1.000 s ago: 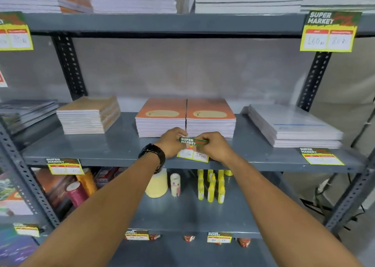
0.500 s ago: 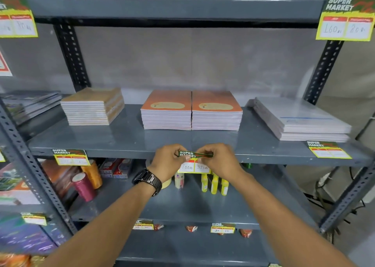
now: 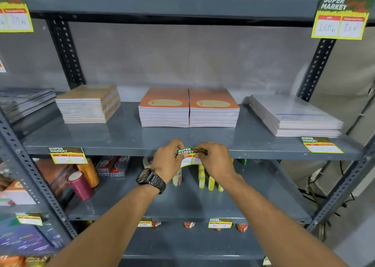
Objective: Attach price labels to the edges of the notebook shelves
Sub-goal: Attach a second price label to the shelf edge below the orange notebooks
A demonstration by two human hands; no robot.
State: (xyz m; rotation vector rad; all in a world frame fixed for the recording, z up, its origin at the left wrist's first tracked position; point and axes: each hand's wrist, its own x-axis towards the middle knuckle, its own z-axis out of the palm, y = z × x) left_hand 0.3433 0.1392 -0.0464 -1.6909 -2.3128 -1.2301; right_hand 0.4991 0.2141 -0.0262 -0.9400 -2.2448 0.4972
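A green, yellow and white price label (image 3: 190, 156) is pinched between both hands at the front edge of the grey notebook shelf (image 3: 125, 151). My left hand (image 3: 167, 161), with a black watch on the wrist, grips the label's left side. My right hand (image 3: 216, 160) grips its right side. The label's top bends over the shelf edge, just below two orange notebook stacks (image 3: 188, 107). Other labels sit on the same edge: one at the left (image 3: 67, 155) and one at the right (image 3: 321, 144).
A tan notebook stack (image 3: 89, 104) lies at the left, a white stack (image 3: 294, 116) at the right. The shelf below holds thread spools (image 3: 80, 184) and small yellow bottles (image 3: 210, 182). Perforated uprights (image 3: 316, 67) frame the rack. A large label (image 3: 342, 18) hangs on the upper shelf.
Both hands brought the label down from the shelf's top surface to its front edge. The view shifted a little closer and lower.
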